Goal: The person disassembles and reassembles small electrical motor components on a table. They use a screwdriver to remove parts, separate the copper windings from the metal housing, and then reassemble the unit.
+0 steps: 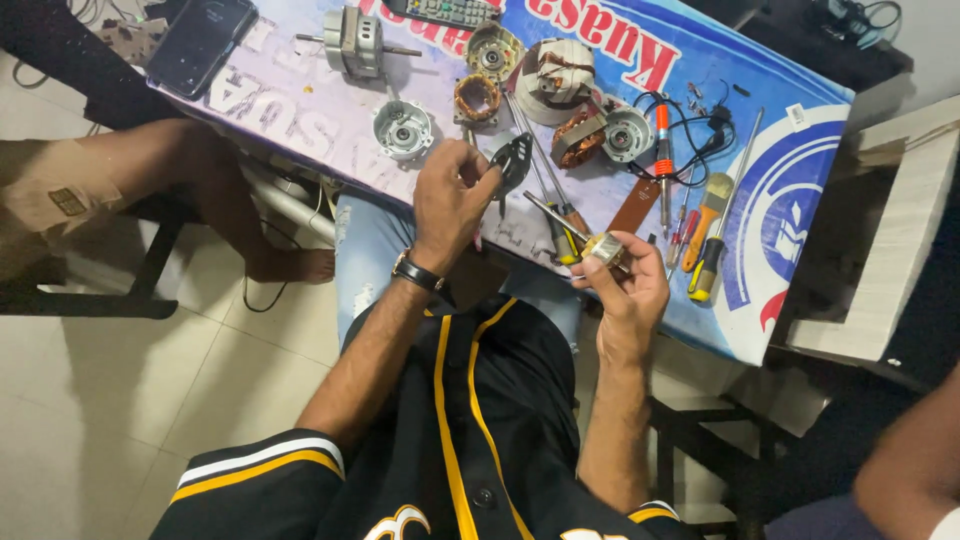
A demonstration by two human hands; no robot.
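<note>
Black-and-yellow jersey [470,420] fills the bottom of the view, both forearms reaching up from it to the table [790,250], whose printed cover lies beyond and to the right of the hands. Spread past the fingertips are motor parts, likely laid out apart so each stays in reach: a white wound stator [556,78] above the right hand, a shafted motor body [352,42] and a round end cap [402,128] above the left hand. A brush [706,205] and screwdrivers [703,262] lie just right of the right hand.

Left hand [450,205], a watch [417,272] on its wrist, is closed in a loose pinch on a black bracket [514,160], raised off the cover, seemingly for a look. Right hand [625,285] is curled shut around a small brass-coloured part [603,248], a metal rod [555,215] slanting up-left from it toward the left hand; whether the rod is joined to the part I cannot tell.
</note>
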